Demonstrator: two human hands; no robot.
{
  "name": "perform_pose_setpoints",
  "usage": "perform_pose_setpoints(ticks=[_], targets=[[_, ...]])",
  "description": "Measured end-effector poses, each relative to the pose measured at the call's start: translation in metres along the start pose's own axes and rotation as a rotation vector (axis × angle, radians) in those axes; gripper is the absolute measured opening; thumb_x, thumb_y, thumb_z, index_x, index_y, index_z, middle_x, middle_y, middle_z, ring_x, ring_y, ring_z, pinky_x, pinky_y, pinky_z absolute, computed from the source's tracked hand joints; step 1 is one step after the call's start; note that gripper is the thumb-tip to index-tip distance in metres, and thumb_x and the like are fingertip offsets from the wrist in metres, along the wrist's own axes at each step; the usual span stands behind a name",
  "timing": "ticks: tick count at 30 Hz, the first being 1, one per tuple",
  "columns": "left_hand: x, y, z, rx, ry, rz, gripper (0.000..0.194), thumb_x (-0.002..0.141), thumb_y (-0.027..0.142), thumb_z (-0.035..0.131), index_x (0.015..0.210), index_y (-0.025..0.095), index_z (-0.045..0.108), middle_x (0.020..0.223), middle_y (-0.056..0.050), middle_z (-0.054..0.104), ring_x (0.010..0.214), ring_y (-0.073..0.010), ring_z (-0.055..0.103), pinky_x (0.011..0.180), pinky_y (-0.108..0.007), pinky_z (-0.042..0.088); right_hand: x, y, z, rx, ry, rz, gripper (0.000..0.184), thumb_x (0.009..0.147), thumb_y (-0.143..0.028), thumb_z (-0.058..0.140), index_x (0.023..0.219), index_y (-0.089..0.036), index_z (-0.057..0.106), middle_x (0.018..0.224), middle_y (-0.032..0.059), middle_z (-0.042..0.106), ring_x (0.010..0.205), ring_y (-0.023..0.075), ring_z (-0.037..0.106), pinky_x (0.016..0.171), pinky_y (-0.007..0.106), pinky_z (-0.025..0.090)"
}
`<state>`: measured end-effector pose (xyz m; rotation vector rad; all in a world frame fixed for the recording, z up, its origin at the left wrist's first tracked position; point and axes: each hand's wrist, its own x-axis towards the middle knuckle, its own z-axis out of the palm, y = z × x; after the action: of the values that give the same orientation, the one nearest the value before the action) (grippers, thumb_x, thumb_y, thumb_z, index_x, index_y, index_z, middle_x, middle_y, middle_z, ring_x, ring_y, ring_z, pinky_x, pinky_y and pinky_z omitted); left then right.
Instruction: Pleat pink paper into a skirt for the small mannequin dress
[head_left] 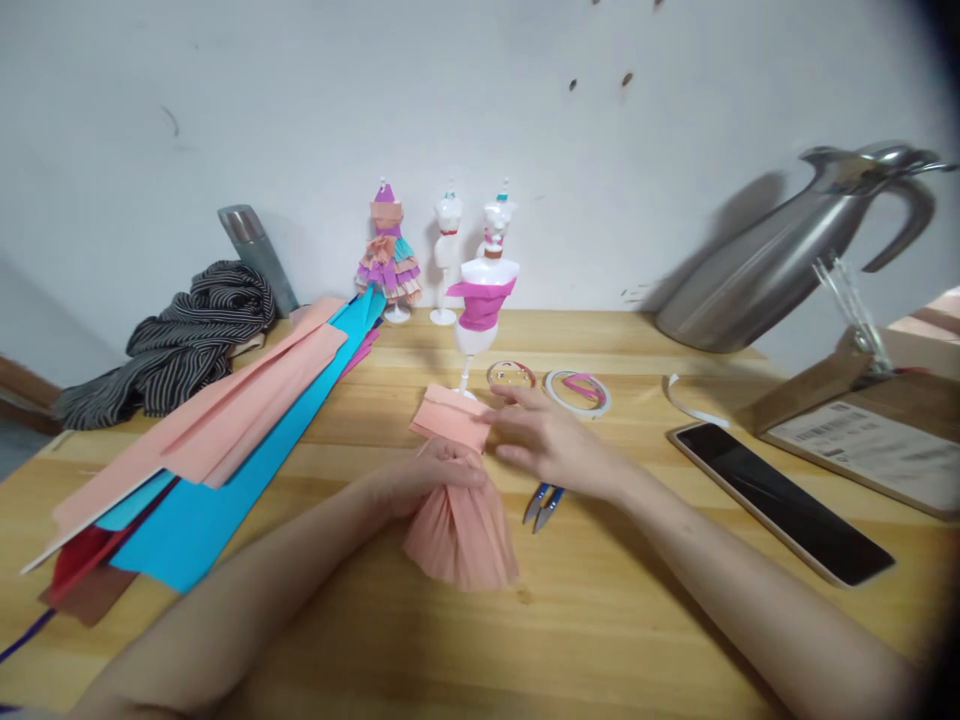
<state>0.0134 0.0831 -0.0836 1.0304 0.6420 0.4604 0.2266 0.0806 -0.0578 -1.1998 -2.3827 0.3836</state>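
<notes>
My left hand (431, 477) is closed on the gathered top of a peach crepe paper skirt (469, 540), whose pleats fan out toward me. Just beyond it lies a folded strip of peach crepe paper (450, 415). My right hand (551, 440) is open, fingers apart and reaching left at the strip's right end; I cannot tell whether they touch it. Under that hand the blades of small blue thread snips (543, 508) show, the handles partly hidden. Behind the strip stands a small white dress-form mannequin (476, 340) with a magenta paper wrap (482, 303).
Crepe paper sheets (247, 410) and a striped cloth (195, 330) lie at left, near a flask (259, 255). A dressed mannequin (388, 255) and two white ones stand behind. Tape rolls (576, 393), a phone (780, 500), a cardboard box (862, 430) and a steel jug (765, 260) are rightward.
</notes>
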Motion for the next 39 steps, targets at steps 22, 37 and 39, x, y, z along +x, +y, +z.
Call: perform_pose_setpoints(ticks=[22, 37, 39], targets=[[-0.003, -0.005, -0.003, -0.082, -0.089, 0.032, 0.035, 0.054, 0.042, 0.081, 0.064, 0.01, 0.07, 0.058, -0.005, 0.065, 0.052, -0.0134, 0.057, 0.054, -0.025, 0.04, 0.03, -0.009, 0.05, 0.463, 0.002, -0.032, 0.028, 0.087, -0.02, 0.048, 0.103, -0.019, 0.071, 0.112, 0.0117, 0.07, 0.106, 0.0238, 0.064, 0.091, 0.04, 0.049], [-0.002, -0.013, -0.008, -0.124, -0.06, 0.033, 0.032, 0.058, 0.038, 0.082, 0.067, 0.009, 0.07, 0.059, -0.005, 0.064, 0.052, -0.0111, 0.055, 0.052, -0.022, 0.039, 0.069, 0.028, 0.055, 0.318, 0.226, 0.302, 0.019, 0.08, -0.029, 0.055, 0.092, -0.016, 0.06, 0.062, -0.0029, 0.053, 0.058, 0.0136, 0.051, 0.057, 0.025, 0.037], [-0.003, -0.013, -0.008, -0.122, -0.046, 0.036, 0.033, 0.057, 0.038, 0.082, 0.067, 0.009, 0.07, 0.059, -0.005, 0.064, 0.051, -0.0111, 0.055, 0.052, -0.022, 0.039, 0.073, 0.028, 0.06, 0.256, 0.204, 0.272, 0.018, 0.085, -0.028, 0.049, 0.076, -0.017, 0.06, 0.063, -0.0002, 0.055, 0.062, 0.0144, 0.051, 0.059, 0.026, 0.035]])
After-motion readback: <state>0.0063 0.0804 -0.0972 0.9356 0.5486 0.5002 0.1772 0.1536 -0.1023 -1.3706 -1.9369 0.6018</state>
